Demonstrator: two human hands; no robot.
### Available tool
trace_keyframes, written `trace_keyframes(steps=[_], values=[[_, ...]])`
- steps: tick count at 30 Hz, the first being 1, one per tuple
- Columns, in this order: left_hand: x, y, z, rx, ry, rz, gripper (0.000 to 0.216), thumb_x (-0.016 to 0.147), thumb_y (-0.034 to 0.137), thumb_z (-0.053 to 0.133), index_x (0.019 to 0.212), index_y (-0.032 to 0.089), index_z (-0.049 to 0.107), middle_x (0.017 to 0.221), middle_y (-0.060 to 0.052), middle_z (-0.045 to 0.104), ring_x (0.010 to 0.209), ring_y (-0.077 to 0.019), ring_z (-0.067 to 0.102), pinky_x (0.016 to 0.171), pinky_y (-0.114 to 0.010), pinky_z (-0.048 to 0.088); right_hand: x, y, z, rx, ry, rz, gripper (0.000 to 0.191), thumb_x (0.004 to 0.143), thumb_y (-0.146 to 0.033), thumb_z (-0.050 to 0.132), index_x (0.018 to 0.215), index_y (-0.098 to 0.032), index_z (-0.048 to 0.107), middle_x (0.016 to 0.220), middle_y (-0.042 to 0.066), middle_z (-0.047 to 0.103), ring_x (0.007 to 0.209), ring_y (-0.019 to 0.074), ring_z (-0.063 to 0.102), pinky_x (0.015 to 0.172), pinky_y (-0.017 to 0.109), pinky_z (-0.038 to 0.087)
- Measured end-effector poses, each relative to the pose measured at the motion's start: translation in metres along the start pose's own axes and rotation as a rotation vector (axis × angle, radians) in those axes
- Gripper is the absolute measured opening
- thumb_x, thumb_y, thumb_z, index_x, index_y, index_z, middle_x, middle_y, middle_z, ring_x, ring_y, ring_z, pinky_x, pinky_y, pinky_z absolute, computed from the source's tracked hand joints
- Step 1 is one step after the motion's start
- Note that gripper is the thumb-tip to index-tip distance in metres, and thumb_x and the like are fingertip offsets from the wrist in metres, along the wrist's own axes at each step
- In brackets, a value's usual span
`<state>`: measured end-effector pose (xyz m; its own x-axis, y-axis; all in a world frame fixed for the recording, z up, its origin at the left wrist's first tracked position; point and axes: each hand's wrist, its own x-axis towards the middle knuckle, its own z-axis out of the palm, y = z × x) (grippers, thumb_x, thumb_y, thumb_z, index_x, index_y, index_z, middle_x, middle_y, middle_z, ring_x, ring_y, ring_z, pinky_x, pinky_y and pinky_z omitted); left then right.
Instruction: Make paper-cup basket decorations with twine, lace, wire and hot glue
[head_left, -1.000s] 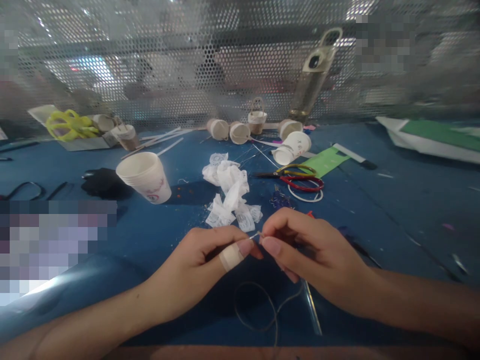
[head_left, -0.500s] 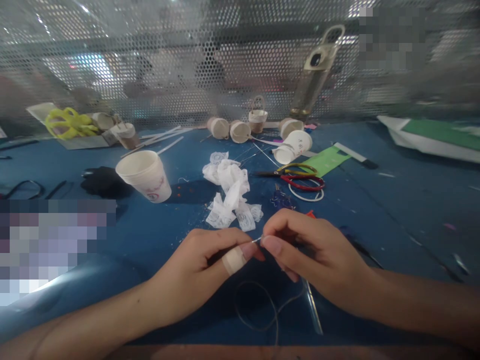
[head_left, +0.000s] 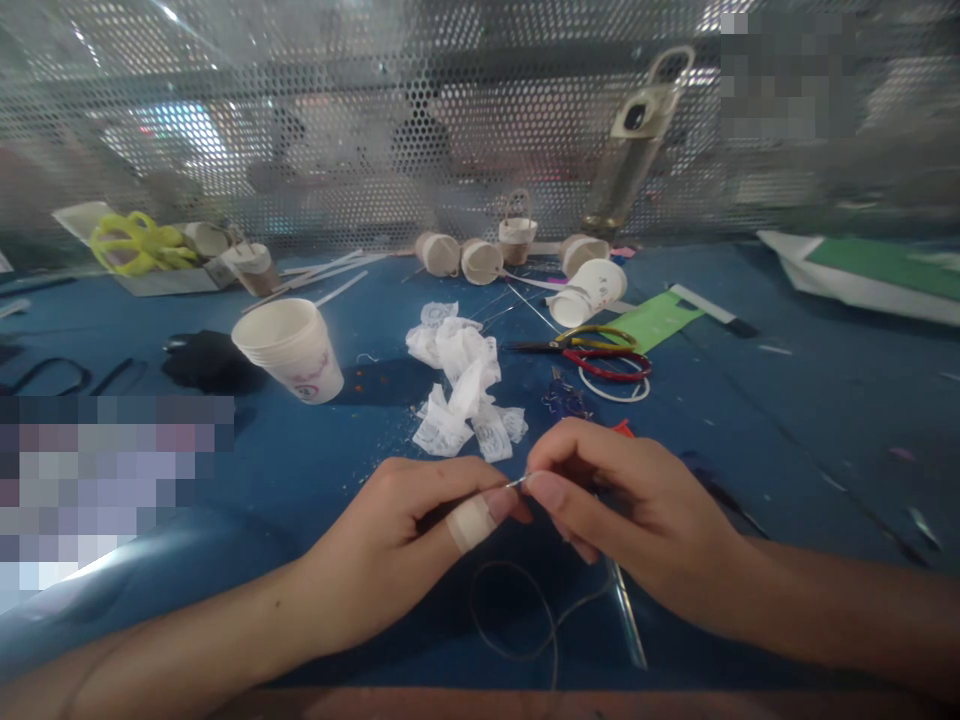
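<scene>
At lower centre, 1 thin silvery strand (head_left: 517, 482) runs between the left hand (head_left: 409, 530) and the right hand (head_left: 634, 510), both pinching it.

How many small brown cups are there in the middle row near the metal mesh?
4: the leftmost cup and second cup, both tipped; the upright cup, third; the rightmost cup, partly behind a white cup. Others may be hidden.

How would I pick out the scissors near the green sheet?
On the blue table, look past the right hand to the green sheet. The scissors lie at its near edge, dark blades pointing left. Unlike the white ring by them, they have one yellow handle and one red.
</scene>
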<state>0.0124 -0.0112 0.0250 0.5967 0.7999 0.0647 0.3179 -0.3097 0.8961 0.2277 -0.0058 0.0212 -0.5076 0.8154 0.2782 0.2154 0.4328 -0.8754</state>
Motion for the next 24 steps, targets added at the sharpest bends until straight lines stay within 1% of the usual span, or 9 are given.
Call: trace_keyframes(steps=[3, 6, 9, 13, 15, 19, 24], values=[[0.001, 0.0, 0.0, 0.0, -0.005, 0.011, 0.025, 0.103, 0.025, 0.05, 0.092, 0.016, 0.072, 0.079, 0.005, 0.067, 0.068, -0.0075, 0.055, 0.064, -0.017, 0.04, 0.0, 0.001, 0.001, 0.017, -0.007, 0.003, 0.01, 0.099, -0.022, 0.056, 0.09, -0.02, 0.058, 0.073, -0.005, 0.065, 0.051, 0.0033, 0.054, 0.049, 0.016, 0.045], [0.0, -0.001, -0.001, -0.004, -0.008, 0.022, 0.025, 0.104, 0.024, 0.05, 0.092, 0.017, 0.071, 0.077, 0.005, 0.065, 0.067, -0.0074, 0.053, 0.064, -0.017, 0.039, 0.0, 0.002, 0.003, 0.027, 0.021, -0.022, 0.002, 0.099, -0.02, 0.057, 0.1, -0.021, 0.057, 0.078, -0.004, 0.067, 0.063, 0.0067, 0.063, 0.058, 0.017, 0.052], [-0.001, -0.001, 0.0, -0.013, -0.009, 0.021, 0.026, 0.103, 0.024, 0.051, 0.089, 0.016, 0.071, 0.075, 0.005, 0.063, 0.066, -0.0072, 0.051, 0.062, -0.017, 0.038, 0.001, 0.003, 0.003, 0.005, 0.058, -0.108, 0.011, 0.098, -0.016, 0.057, 0.108, -0.022, 0.057, 0.086, -0.002, 0.068, 0.078, 0.0098, 0.067, 0.07, 0.021, 0.055], [-0.001, -0.002, 0.0, -0.026, -0.009, 0.006, 0.024, 0.103, 0.025, 0.051, 0.092, 0.016, 0.071, 0.075, 0.005, 0.062, 0.066, -0.0073, 0.051, 0.061, -0.017, 0.038, 0.001, 0.007, 0.002, -0.044, 0.065, -0.27, 0.016, 0.098, -0.012, 0.055, 0.105, -0.024, 0.062, 0.091, 0.001, 0.067, 0.089, 0.0131, 0.064, 0.082, 0.027, 0.054], [-0.002, -0.002, 0.0, -0.029, -0.01, 0.004, 0.024, 0.103, 0.025, 0.051, 0.09, 0.016, 0.07, 0.072, 0.005, 0.059, 0.063, -0.0068, 0.048, 0.059, -0.017, 0.036, 0.001, 0.009, 0.001, -0.031, 0.049, -0.3, 0.017, 0.099, -0.011, 0.054, 0.105, -0.024, 0.063, 0.092, 0.001, 0.067, 0.092, 0.014, 0.064, 0.084, 0.029, 0.054], [-0.002, -0.002, 0.001, -0.031, -0.004, 0.009, 0.025, 0.103, 0.025, 0.052, 0.086, 0.016, 0.068, 0.067, 0.006, 0.053, 0.06, -0.0068, 0.042, 0.055, -0.018, 0.032, 0.001, 0.011, 0.001, -0.002, 0.012, -0.276, 0.018, 0.1, -0.011, 0.052, 0.106, -0.025, 0.062, 0.095, 0.002, 0.067, 0.093, 0.0149, 0.065, 0.08, 0.03, 0.055], [-0.001, -0.002, 0.001, -0.042, -0.005, 0.014, 0.025, 0.103, 0.025, 0.052, 0.086, 0.016, 0.068, 0.067, 0.007, 0.051, 0.059, -0.0066, 0.039, 0.055, -0.018, 0.031, 0.001, 0.011, 0.0, -0.023, 0.011, -0.295, 0.015, 0.1, -0.012, 0.053, 0.104, -0.023, 0.061, 0.095, 0.001, 0.065, 0.092, 0.0114, 0.061, 0.083, 0.024, 0.051]])
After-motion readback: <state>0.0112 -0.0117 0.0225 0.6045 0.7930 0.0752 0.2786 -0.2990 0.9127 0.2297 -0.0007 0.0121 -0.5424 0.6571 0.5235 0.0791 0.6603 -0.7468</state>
